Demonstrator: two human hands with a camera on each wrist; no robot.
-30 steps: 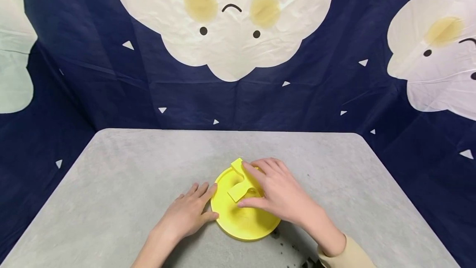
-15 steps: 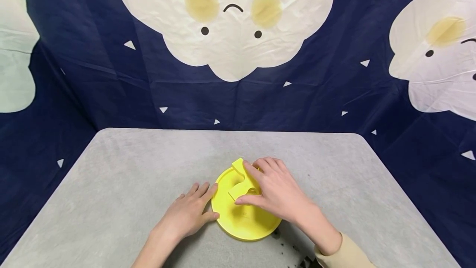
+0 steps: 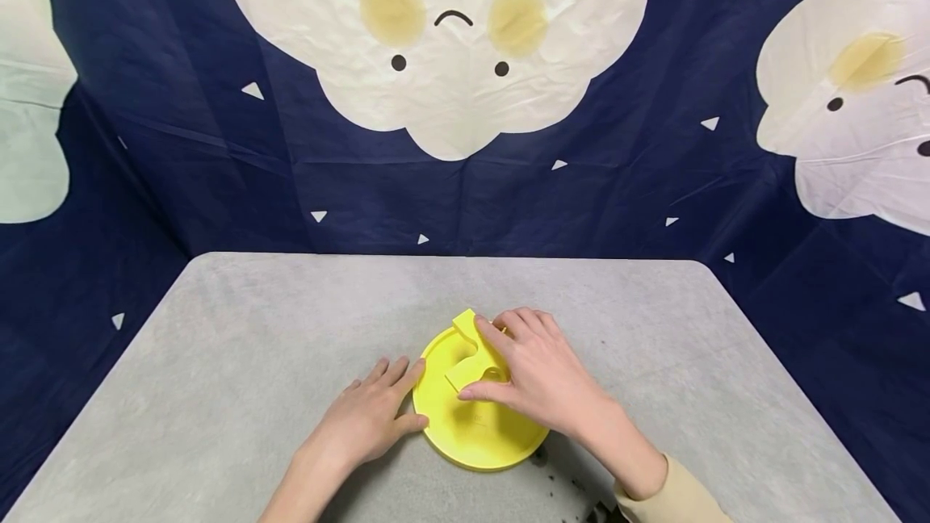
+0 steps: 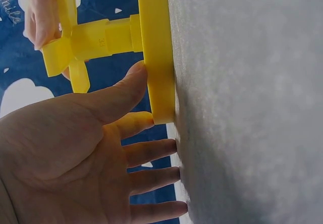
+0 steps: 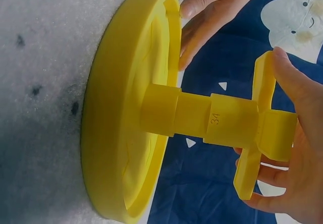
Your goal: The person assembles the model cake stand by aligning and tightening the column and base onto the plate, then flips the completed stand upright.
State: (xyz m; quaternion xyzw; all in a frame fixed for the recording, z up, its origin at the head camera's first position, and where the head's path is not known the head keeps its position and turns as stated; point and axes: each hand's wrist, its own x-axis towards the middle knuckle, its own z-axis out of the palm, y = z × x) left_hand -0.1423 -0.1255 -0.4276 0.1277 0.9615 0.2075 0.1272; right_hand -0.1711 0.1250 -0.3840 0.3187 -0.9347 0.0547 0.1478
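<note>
A round yellow base (image 3: 483,442) with a raised rim lies flat on the grey table. From its middle rises a stepped yellow post (image 5: 194,114), and a yellow pronged piece (image 3: 475,366) with a collar marked 34 sits at the top. The right hand (image 3: 541,378) grips this piece, its thumb and fingers spread around the flat arms. At the base's left edge the left hand (image 3: 366,418) has its fingers nearly straight, thumb (image 4: 132,80) and index finger touching the rim. Its other fingertips rest on the tabletop in the left wrist view.
The grey table (image 3: 254,345) has rounded back corners. A dark blue cloth (image 3: 363,192) with white clouds hangs behind it and along both sides. Small dark marks (image 5: 36,90) dot the tabletop near the base, and a beige sleeve (image 3: 672,495) covers the right forearm.
The right thumb has shifted slightly left at the near arm of the pronged piece. The left hand and the base have stayed in place.
</note>
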